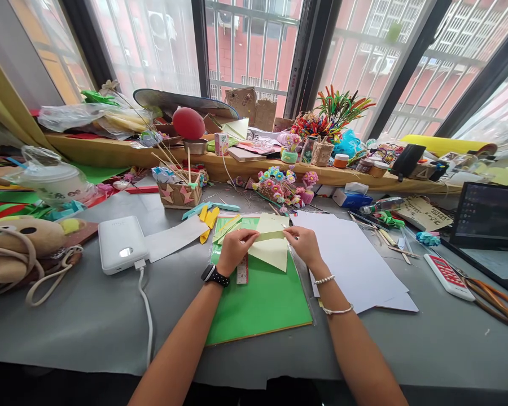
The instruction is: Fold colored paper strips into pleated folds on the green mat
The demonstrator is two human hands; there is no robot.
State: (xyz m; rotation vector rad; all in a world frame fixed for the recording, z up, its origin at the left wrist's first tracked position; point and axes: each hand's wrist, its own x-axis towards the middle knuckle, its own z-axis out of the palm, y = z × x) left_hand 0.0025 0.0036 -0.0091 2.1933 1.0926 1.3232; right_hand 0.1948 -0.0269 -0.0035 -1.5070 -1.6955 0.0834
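Note:
A pale yellow sheet of paper [273,248] lies partly folded on a green cutting mat [258,299] at the middle of the grey table. My left hand [235,248] pinches the paper's left side along the fold. My right hand [305,243] pinches its right end. A black watch sits on my left wrist and bead bracelets on my right. A small ruler [242,270] lies on the mat just under my left hand.
White sheets [355,265] lie right of the mat. A white power bank [121,243] with a cable sits to the left, beside a plush toy [21,242]. A laptop [489,217], calculator [449,276] and scissors [497,299] are at right. Craft flowers and jars crowd the far sill.

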